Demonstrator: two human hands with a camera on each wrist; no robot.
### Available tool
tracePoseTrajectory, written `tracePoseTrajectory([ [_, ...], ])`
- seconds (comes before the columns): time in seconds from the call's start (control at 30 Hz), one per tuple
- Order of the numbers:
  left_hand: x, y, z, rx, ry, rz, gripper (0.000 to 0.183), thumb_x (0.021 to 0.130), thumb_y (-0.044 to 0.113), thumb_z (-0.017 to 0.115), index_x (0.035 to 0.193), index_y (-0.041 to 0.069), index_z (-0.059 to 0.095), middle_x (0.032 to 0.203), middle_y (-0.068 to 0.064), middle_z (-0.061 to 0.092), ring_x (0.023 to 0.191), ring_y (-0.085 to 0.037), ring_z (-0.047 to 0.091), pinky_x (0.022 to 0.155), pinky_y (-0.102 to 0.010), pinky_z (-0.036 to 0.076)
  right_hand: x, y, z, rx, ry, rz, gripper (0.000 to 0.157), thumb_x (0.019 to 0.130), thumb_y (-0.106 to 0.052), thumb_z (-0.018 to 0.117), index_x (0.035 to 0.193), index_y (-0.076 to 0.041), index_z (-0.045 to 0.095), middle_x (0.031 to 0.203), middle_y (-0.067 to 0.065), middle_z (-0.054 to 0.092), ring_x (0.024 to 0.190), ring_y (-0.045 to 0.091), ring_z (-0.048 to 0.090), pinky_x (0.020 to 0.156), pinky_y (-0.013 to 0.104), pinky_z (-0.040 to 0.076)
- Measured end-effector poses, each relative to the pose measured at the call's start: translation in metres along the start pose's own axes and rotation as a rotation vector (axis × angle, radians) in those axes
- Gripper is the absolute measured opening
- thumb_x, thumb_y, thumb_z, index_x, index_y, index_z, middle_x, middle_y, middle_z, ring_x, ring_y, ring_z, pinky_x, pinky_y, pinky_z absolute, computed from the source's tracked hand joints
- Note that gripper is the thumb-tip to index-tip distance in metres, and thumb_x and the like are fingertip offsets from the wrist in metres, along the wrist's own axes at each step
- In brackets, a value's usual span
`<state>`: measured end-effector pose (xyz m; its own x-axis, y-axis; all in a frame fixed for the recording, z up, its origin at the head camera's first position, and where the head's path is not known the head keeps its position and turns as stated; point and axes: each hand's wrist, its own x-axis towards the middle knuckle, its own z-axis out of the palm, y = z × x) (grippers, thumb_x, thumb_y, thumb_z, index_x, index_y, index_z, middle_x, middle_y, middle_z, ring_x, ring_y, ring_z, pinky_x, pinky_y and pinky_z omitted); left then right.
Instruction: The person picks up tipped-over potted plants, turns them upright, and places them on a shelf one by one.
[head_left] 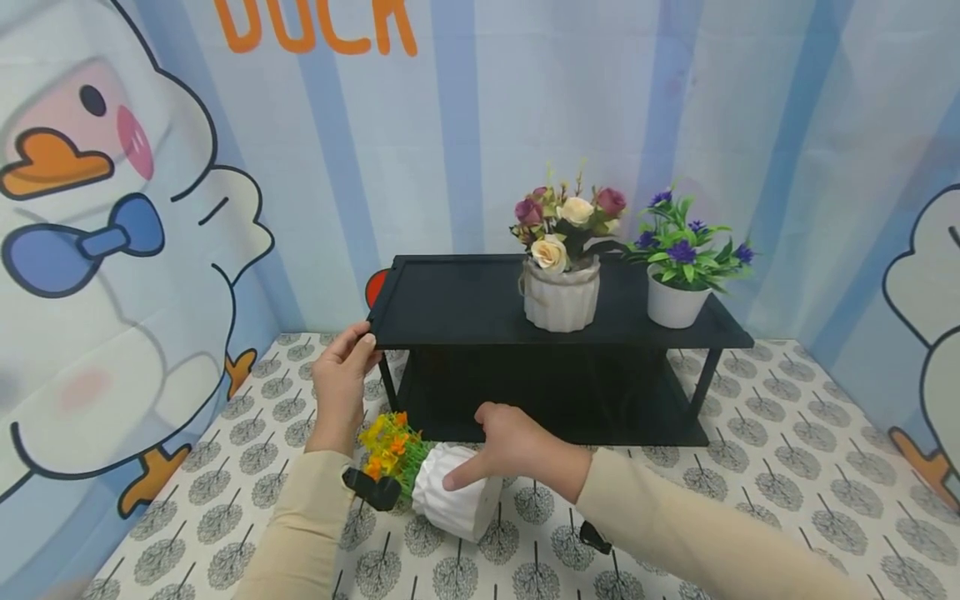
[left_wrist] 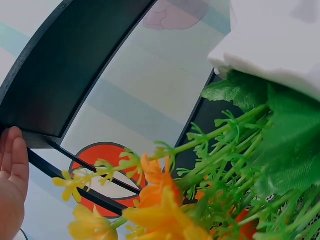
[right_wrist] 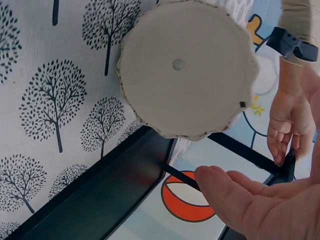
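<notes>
My left hand [head_left: 341, 375] holds the front left corner of a black two-tier shelf [head_left: 457, 300], its thumb and fingers at the edge. A white fluted pot [head_left: 453, 492] with yellow and orange artificial flowers [head_left: 390, 450] lies tipped on its side in front of the shelf, blooms pointing left. Over this pot is my right hand [head_left: 513, 446], thumb and fingers spread; in the right wrist view its fingers [right_wrist: 225, 195] stand apart from the pot's round base [right_wrist: 190, 70]. The left wrist view shows the flowers [left_wrist: 165, 205] close up.
On the shelf top stand a pot of cream and mauve roses [head_left: 562, 292] and, to its right, a white pot with purple flowers [head_left: 677, 300]. A tree-print cloth [head_left: 247, 500] covers the table. Behind hangs a striped duck curtain [head_left: 330, 167].
</notes>
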<state>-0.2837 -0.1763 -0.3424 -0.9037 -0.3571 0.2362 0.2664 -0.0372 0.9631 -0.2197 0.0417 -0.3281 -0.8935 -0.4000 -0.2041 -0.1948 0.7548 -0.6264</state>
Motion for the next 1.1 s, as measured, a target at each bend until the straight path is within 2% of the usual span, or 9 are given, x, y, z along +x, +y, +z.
tracePoseTrajectory([
  [0.17, 0.0, -0.001, 0.0, -0.003, 0.001, 0.011, 0.033, 0.093, 0.022, 0.058, 0.122, 0.007, 0.06, 0.115, -0.004, 0.057, 0.091, -0.008, 0.061, 0.083, -0.019, 0.053, 0.005, -0.004, 0.006, -0.102, -0.042, -0.007, 0.096, 0.062, -0.051, 0.081, 0.133, 0.002, 0.044, 0.129, 0.016, 0.052, 0.113, 0.027, 0.053, 0.09, 0.038, 0.051],
  [0.4, 0.0, -0.001, 0.001, -0.008, 0.001, 0.016, 0.033, 0.093, 0.02, 0.058, 0.122, 0.007, 0.06, 0.113, -0.002, 0.057, 0.089, -0.008, 0.061, 0.082, -0.018, 0.053, 0.014, -0.01, 0.018, -0.255, -0.077, -0.03, 0.091, 0.06, -0.055, 0.08, 0.124, 0.003, 0.051, 0.113, 0.013, 0.059, 0.095, 0.021, 0.058, 0.08, 0.031, 0.053],
  [0.53, 0.0, -0.001, 0.001, -0.009, 0.004, 0.013, 0.033, 0.093, 0.02, 0.058, 0.123, 0.007, 0.06, 0.112, -0.002, 0.057, 0.091, -0.008, 0.061, 0.082, -0.018, 0.053, 0.017, -0.013, 0.022, -0.355, -0.087, -0.021, 0.09, 0.059, -0.057, 0.08, 0.122, 0.002, 0.052, 0.108, 0.01, 0.06, 0.092, 0.018, 0.057, 0.081, 0.03, 0.052],
  [0.7, -0.001, -0.001, 0.001, -0.013, 0.001, 0.015, 0.033, 0.093, 0.02, 0.058, 0.123, 0.007, 0.06, 0.112, -0.002, 0.057, 0.091, -0.008, 0.061, 0.082, -0.018, 0.053, 0.019, -0.014, 0.027, -0.397, -0.1, 0.029, 0.079, 0.057, -0.053, 0.083, 0.112, -0.003, 0.057, 0.096, 0.005, 0.059, 0.08, 0.014, 0.053, 0.074, 0.028, 0.052],
  [0.83, -0.002, -0.002, 0.001, -0.018, -0.001, 0.016, 0.033, 0.093, 0.019, 0.058, 0.123, 0.006, 0.06, 0.113, -0.003, 0.057, 0.091, -0.007, 0.061, 0.082, -0.018, 0.053, 0.018, -0.017, 0.029, -0.428, -0.107, 0.032, 0.073, 0.057, -0.052, 0.083, 0.107, -0.005, 0.06, 0.09, 0.002, 0.058, 0.075, 0.013, 0.051, 0.07, 0.027, 0.052],
  [1.1, 0.0, -0.002, 0.001, -0.025, 0.002, 0.021, 0.032, 0.093, 0.018, 0.058, 0.122, 0.005, 0.06, 0.11, -0.002, 0.058, 0.087, -0.006, 0.061, 0.081, -0.018, 0.053, 0.02, -0.019, 0.031, -0.454, -0.093, 0.065, 0.071, 0.056, -0.052, 0.083, 0.105, -0.006, 0.06, 0.087, 0.002, 0.059, 0.071, 0.013, 0.052, 0.064, 0.027, 0.052],
])
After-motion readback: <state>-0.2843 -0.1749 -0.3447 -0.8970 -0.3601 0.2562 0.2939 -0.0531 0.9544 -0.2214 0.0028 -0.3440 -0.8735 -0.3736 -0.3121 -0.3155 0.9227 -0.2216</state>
